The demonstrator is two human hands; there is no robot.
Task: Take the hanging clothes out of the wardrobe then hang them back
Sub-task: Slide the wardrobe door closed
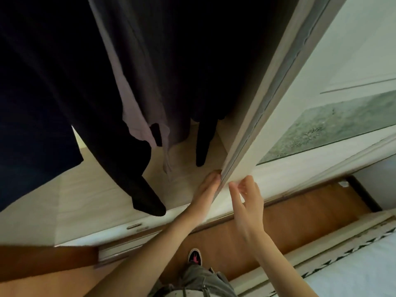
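Observation:
Dark clothes (64,82) hang inside the open wardrobe, with a grey-lilac garment (139,93) between them and a further black piece (203,82) to its right. Their hems hang above the pale wardrobe floor (96,196). The white sliding door (267,99) stands at the right of the opening. My left hand (205,189) lies with straight fingers against the door's inner edge. My right hand (246,202) is on the door's outer face close to that edge, fingers loosely bent and holding nothing.
The door carries a frosted patterned glass panel (332,129). A wooden floor (289,221) runs between the wardrobe and a white bed edge (353,264) at the lower right. My shoe (195,257) stands on the floor below my arms.

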